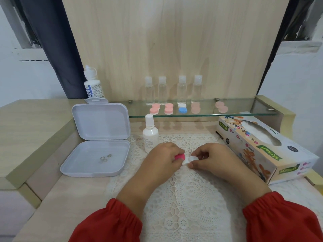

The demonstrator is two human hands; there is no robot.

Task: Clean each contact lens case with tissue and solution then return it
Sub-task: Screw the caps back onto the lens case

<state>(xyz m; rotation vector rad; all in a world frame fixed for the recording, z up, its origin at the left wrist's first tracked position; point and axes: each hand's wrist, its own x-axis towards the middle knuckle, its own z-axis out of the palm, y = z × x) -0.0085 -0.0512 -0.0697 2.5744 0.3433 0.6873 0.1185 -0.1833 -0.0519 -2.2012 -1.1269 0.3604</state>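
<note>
Over the lace mat, my left hand (163, 157) grips the bright pink cap (180, 156) of a contact lens case. My right hand (212, 158) pinches the case's white end (190, 159); whether tissue is wrapped on it I cannot tell. A small white solution bottle (150, 135) stands just behind my left hand. The tissue box (262, 147) lies to the right. Several more lens cases, pink ones (155, 109) and a blue-and-white one (182, 109), sit on the glass shelf (244, 114).
An open white plastic box (97, 137) at the left holds several small lenses (104, 158). A tall solution bottle (92, 84) stands behind it. Several clear bottles (181, 89) line the back of the shelf against the wooden panel.
</note>
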